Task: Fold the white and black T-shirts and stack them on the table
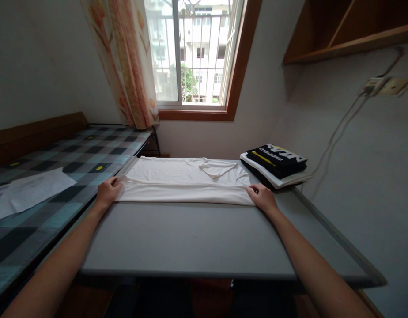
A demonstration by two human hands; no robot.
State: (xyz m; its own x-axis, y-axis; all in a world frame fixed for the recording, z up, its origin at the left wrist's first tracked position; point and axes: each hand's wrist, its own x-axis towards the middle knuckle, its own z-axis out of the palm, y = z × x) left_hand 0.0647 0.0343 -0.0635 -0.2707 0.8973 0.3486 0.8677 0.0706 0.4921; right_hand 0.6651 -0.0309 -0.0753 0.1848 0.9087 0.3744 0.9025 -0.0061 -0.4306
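A white T-shirt lies sideways on the grey table, its neckline toward the right. The near side is folded over into a long flat strip. At the strip's left end, my left hand is closed on the shirt's hem. My right hand pinches the right end of the strip, close to the shoulder. Some fingertips of both hands are hidden by the hands themselves.
The grey table meets the wall on the right. Folded dark and white clothes are stacked at its back right. Left is a bed with a checked mattress and papers. Cables hang from a wall socket.
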